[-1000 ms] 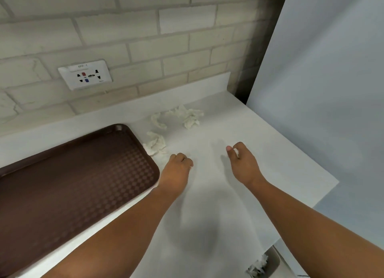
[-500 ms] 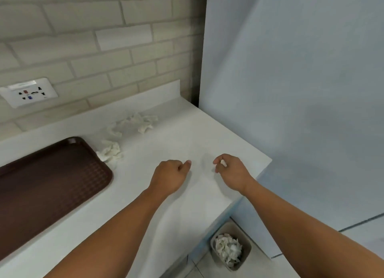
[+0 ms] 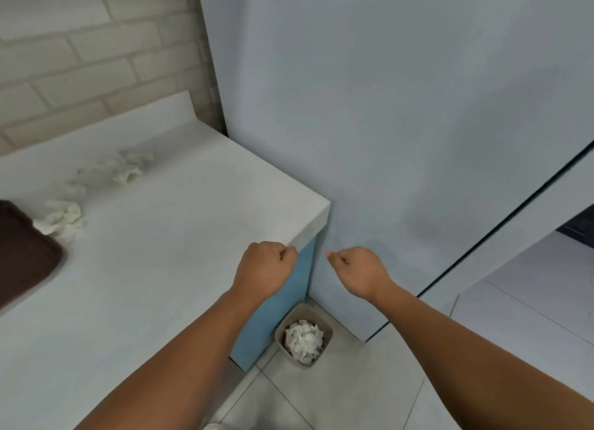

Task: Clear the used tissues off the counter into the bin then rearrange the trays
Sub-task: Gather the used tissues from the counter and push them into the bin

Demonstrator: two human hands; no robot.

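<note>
Used tissues (image 3: 128,167), crumpled into ragged white wads, lie scattered near the back of the smooth white counter (image 3: 180,224). One more wad (image 3: 62,219) sits just beside the rounded corner of a dark brown tray (image 3: 22,253) at the left edge of my view. The tray's surface is too blurred for me to make out.

Over the counter's square front corner I see the left hand (image 3: 263,270) clenched into a fist, knuckles up. The right hand (image 3: 361,273) hangs past the edge, fingers curled in and thumb tip pressed to the forefinger. I cannot tell whether either fist holds a tissue.

Below them, on the pale tiled floor (image 3: 337,391), stands a small beige bin (image 3: 308,309) with rounded corners, heaped with white paper (image 3: 303,338). It is tucked against the flat blue side of the cabinet (image 3: 283,304). A plain grey-blue panel (image 3: 385,124) rises on the right, and a wall of cream bricks (image 3: 80,53) backs the counter.
</note>
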